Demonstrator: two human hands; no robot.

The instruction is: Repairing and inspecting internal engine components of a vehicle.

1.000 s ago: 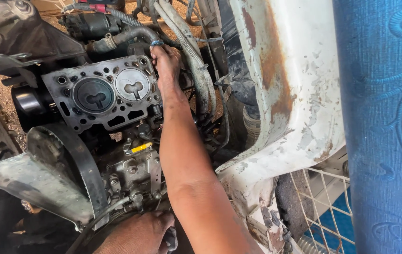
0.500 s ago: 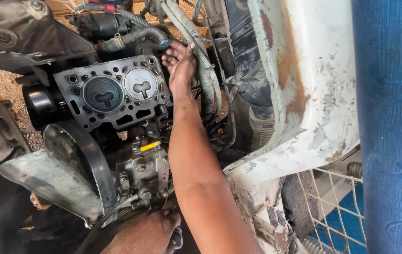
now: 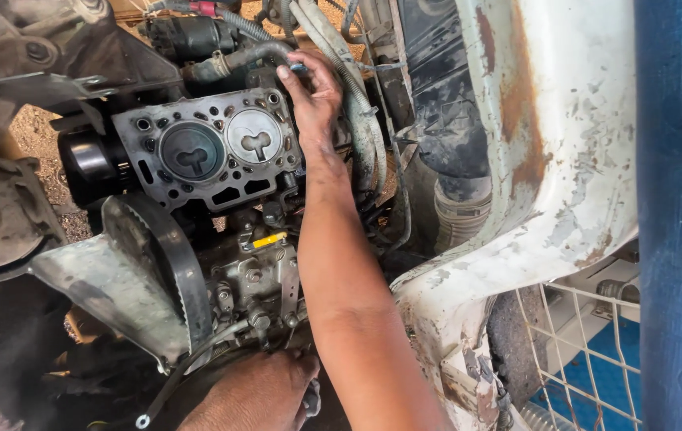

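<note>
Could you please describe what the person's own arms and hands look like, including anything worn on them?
Both are bare: no gloves, sleeves, watch or rings can be seen. The right hand and its long forearm are smeared with dark, greasy grime, heaviest around the wrist and fingers. The left hand shows only partly at the bottom edge, also bare and dirty.

The setting was a vehicle repair site, apparently outdoors. An opened engine block (image 3: 209, 152) with exposed pistons, a drive belt (image 3: 169, 255) and hoses (image 3: 245, 57) sat beside a rusted white body panel (image 3: 548, 144). Gravel ground (image 3: 33, 140) showed beneath.
</note>
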